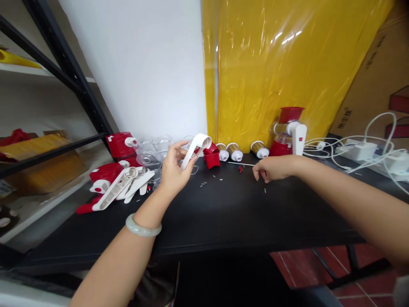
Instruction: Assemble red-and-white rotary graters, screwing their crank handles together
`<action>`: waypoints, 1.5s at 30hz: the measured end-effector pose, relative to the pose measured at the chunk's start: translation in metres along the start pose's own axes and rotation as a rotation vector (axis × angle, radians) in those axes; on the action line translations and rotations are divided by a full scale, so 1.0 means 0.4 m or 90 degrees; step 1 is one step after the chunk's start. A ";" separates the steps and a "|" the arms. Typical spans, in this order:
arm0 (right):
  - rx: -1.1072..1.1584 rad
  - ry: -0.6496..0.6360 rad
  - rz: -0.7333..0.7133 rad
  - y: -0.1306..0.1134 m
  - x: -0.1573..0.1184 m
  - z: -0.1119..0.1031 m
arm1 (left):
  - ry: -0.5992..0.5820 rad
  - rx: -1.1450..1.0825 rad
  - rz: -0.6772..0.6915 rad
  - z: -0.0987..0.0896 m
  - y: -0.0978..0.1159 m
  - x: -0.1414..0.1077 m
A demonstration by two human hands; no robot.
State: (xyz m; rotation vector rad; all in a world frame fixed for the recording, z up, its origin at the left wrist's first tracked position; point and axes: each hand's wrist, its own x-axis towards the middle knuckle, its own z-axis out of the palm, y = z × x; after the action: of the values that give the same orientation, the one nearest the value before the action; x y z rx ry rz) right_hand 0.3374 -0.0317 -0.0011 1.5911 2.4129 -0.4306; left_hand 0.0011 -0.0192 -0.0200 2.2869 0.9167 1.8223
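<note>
Above the black tabletop (pixel 217 221), left of its middle, a long white plastic crank arm (pixel 193 150) with a rounded, hollow upper end is held by the left hand (pixel 174 170), thumb and fingers closed on its lower part. As it is pinched only there, the free end could be swung round by a slight turn of the wrist, and the curved red plastic piece (pixel 212 158) just behind might be knocked.

The right hand (pixel 270 169) is lowered, its fingers bent and partly curled; whether anything is gripped cannot be told. Near it a short pale pin (pixel 265 190) is seen, with other pale slivers (pixel 203 184) strewn farther left (easily lost, being so small). They could be brushed away by a sleeve or a knuckle, or mistaken for scraps. The small bright red part (pixel 240 169) and the thin metal rod (pixel 241 163) could be nudged by a careless reach.

Farther out, the perforated metal drums with white ends (pixel 234 152) might be rolled if bumped. At the left, the overlapping white plastic handles (pixel 115 187) could be made to slide if one were pulled.
</note>
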 end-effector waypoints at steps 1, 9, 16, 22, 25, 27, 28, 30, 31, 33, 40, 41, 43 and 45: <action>0.017 -0.013 -0.012 0.009 -0.014 0.012 | -0.011 -0.002 0.000 0.005 -0.005 -0.002; 0.198 0.066 -0.040 0.048 -0.053 0.125 | -0.094 0.061 0.043 0.033 -0.017 -0.022; 0.117 0.262 -0.109 0.026 -0.009 0.198 | -0.092 0.092 0.035 0.025 0.016 -0.016; 0.077 0.407 -0.151 -0.059 0.016 0.140 | -0.008 -0.076 -0.078 0.035 0.026 -0.015; 0.101 0.523 -0.206 -0.118 0.027 0.064 | 0.009 -0.244 -0.228 0.050 0.034 0.000; 0.153 0.617 -0.221 -0.160 0.030 0.013 | 0.004 -0.303 -0.303 0.061 0.040 0.017; 0.186 0.663 -0.220 -0.181 0.029 -0.009 | 0.000 -0.316 -0.324 0.068 0.042 0.025; 0.238 0.746 -0.239 -0.219 0.026 -0.037 | -0.012 -0.314 -0.337 0.081 0.046 0.041; 0.253 0.779 -0.258 -0.234 0.024 -0.042 | -0.013 -0.303 -0.334 0.087 0.047 0.046; 0.263 0.829 -0.295 -0.253 0.022 -0.034 | -0.010 -0.273 -0.327 0.100 0.048 0.048; 0.330 0.868 -0.370 -0.233 0.056 0.068 | -0.074 -0.255 -0.313 0.121 0.063 -0.007; 0.329 0.869 -0.379 -0.230 0.062 0.079 | -0.084 -0.253 -0.310 0.122 0.066 -0.016; 0.314 0.870 -0.399 -0.229 0.070 0.094 | -0.099 -0.251 -0.301 0.122 0.076 -0.031; 0.286 0.876 -0.420 -0.234 0.073 0.104 | -0.108 -0.250 -0.289 0.120 0.089 -0.042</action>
State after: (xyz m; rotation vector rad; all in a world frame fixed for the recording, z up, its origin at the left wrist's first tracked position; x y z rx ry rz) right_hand 0.2406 -0.0563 -0.0384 1.3388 4.1722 0.1833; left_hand 0.0570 -0.0422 -0.0337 1.7852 0.8676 1.4394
